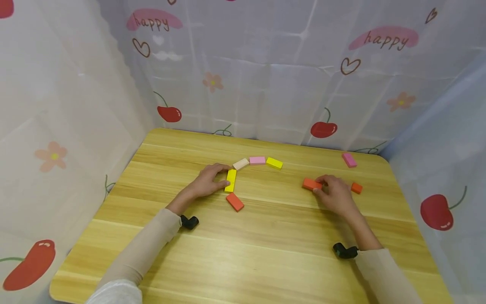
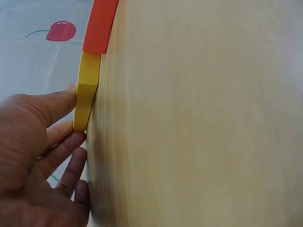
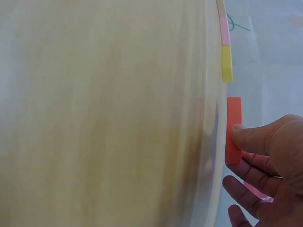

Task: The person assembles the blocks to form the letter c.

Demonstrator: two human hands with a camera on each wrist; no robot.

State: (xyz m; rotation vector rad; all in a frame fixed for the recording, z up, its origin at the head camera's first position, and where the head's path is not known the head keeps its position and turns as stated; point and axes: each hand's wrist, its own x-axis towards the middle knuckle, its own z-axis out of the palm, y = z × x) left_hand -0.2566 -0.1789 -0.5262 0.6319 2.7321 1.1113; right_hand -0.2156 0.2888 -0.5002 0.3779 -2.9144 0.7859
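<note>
On the left, my left hand pinches a yellow wooden block between thumb and fingers as it lies on the table. One end of that block meets a red-orange block, which the left wrist view also shows. From the other end an arc continues with a beige block, a pink block and a second yellow block. Apart from this arc, to its right, my right hand grips an orange block with thumb and fingers. Whether this block touches the table is hard to tell.
Beyond my right hand lie another pink block and an orange block, partly hidden by the hand. The wooden table has rounded corners. Printed curtains hang behind it and at both sides.
</note>
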